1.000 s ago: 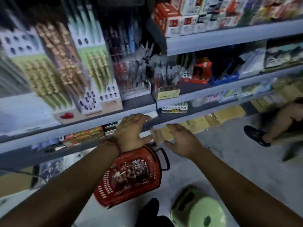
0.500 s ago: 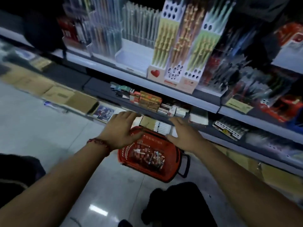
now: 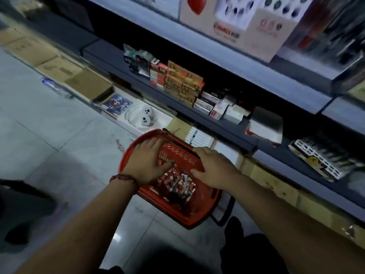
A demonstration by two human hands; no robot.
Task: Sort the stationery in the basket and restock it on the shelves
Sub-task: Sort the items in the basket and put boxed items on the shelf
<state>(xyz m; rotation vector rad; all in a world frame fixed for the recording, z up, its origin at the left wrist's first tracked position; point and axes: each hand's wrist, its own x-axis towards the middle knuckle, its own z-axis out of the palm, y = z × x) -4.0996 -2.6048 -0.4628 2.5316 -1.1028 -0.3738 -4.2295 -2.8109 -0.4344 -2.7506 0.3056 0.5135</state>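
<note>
Shelving unit (image 3: 217, 123) runs diagonally across the top and right, dark tiers with grey lips. Tiled floor (image 3: 49, 135) takes the left and bottom.

Red basket (image 3: 189, 212) sits on the floor right at the foot of the shelving, tilted, with its black handle (image 3: 225, 216) folded down on the near-right side. Stationery (image 3: 177, 182), a heap of small red and white packs, lies in the basket's bottom, near side.

Cardboard boxes (image 3: 87, 84) line the floor edge under the lowest tier, and a white blister pack (image 3: 144, 117) lies just beyond the basket's far rim. Middle tier: a stack of orange boxes (image 3: 183, 84) at the front edge, small white boxes (image 3: 221, 109) touching it on the right. A white display carton (image 3: 237, 22) stands on the upper tier. Plastic bottle (image 3: 53, 87) on the floor, far left.

Left hand (image 3: 148, 161) lies flat and wide over the basket's far-left rim, fingers straight, thumb pointing in at the packs, covering that corner. Right hand (image 3: 215, 167) is draped over the right rim with its thumb inside the wall; can't tell if it actually grips. Red bracelet (image 3: 124, 177) on the left wrist.
</note>
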